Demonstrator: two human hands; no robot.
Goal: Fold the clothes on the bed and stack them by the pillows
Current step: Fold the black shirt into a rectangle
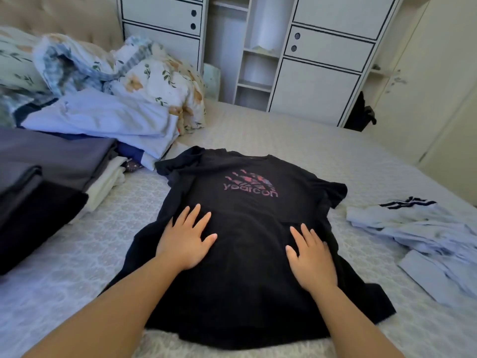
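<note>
Pressing both spread hands, left (183, 239) and right (311, 254), flat on the tee (247, 210); its bunched far-left sleeve (171, 164) may fold crooked.

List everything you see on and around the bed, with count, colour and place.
T-shirt: one, black with a pink print, spread flat mid-bed.
Folded stack: one, grey, black and cream, left.
Blue garment: one, light blue, far left by the pillows.
Duvet: one, floral, bunched at the headboard.
Unfolded clothes: pile, pale blue and white, right.
Wardrobe: one, white, behind the bed.
Hands: left and right, flat on the T-shirt.
</note>
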